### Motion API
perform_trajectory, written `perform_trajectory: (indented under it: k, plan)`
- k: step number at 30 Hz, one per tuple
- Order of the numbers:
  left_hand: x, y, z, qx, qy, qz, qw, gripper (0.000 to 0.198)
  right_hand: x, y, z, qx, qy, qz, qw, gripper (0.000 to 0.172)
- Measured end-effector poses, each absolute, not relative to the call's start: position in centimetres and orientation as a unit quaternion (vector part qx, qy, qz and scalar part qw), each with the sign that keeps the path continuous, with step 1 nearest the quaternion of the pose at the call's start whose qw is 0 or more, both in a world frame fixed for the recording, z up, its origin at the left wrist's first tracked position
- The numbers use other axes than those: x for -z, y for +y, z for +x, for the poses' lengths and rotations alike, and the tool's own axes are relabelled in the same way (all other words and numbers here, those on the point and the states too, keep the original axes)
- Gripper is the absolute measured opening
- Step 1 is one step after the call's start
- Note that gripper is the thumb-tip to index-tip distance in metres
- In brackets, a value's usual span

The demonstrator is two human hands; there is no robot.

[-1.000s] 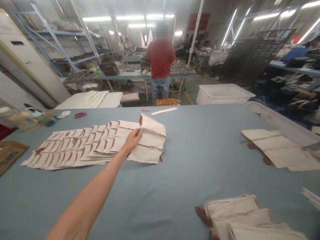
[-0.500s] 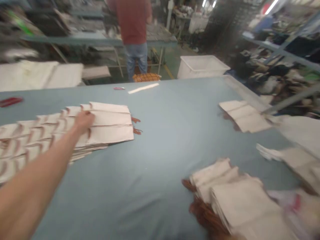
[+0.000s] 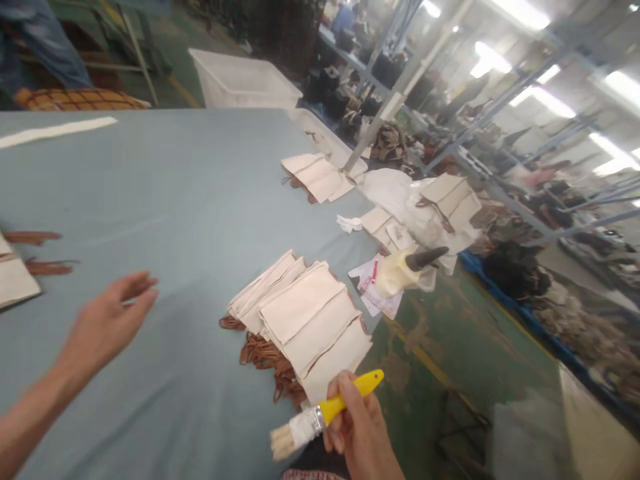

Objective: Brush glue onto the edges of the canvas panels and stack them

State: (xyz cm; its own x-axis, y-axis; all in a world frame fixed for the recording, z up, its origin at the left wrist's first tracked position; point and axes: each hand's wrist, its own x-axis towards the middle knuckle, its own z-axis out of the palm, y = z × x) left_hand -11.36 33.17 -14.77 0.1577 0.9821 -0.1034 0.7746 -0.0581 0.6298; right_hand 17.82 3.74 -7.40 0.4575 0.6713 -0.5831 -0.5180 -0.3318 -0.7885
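Note:
My right hand (image 3: 360, 420) grips a paintbrush (image 3: 327, 408) by its yellow handle, bristles pointing down and left, close to the table's near edge. Just beyond it lies a stack of cream fabric pieces (image 3: 315, 320) with brown fringe (image 3: 270, 357) along its left side. My left hand (image 3: 117, 310) hovers over the blue-grey table (image 3: 175, 200), fingers apart and holding nothing. To its left, the end of another cream piece (image 3: 17, 273) with brown strips shows at the frame's edge.
A cream container with a dark handle (image 3: 400, 270) stands at the table's right edge. Further back lie more cream pieces (image 3: 317, 175), some white plastic (image 3: 387, 187) and a white strip (image 3: 57, 132). Past the far edge are a white bin (image 3: 245, 80) and a person's legs (image 3: 45, 47).
The view has swung right. My left hand has left the overlapping cream pieces on the left and moved right. My right hand with the paintbrush has come into sight.

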Motion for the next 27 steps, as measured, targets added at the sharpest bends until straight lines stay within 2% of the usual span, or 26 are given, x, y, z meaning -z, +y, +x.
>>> perform_trajectory:
  k: [5, 10, 14, 19, 24, 27]
  plan:
    - [14.9, 23.8, 3.9, -0.195, 0.507, 0.760, 0.358, 0.050, 6.9, -0.5, 25.3, -0.436, 0.012, -0.645, 0.627, 0.056]
    - [13.8, 17.0, 13.9, -0.200, 0.323, 0.883, 0.275, 0.033, 7.7, -3.5, 33.6, -0.389, 0.089, -0.621, 0.675, 0.054]
    - [13.4, 17.1, 19.1, -0.136, 0.255, 0.929, 0.231, 0.033, 8.6, -5.3, 39.5, -0.387, 0.171, -0.589, 0.689, 0.060]
    - [13.7, 20.1, 25.5, -0.031, 0.154, 0.971, 0.182, 0.037, 9.1, -8.0, 45.9, -0.347, 0.219, -0.576, 0.707, 0.055]
    - [14.0, 20.4, 29.6, 0.031, 0.105, 0.985, 0.135, 0.015, 10.8, -9.0, 51.8, -0.286, 0.149, -0.628, 0.708, 0.056]
    - [13.5, 20.5, 30.4, 0.037, 0.091, 0.989, 0.114, 0.012, 12.4, -7.5, 55.1, -0.258, 0.099, -0.646, 0.712, 0.058]
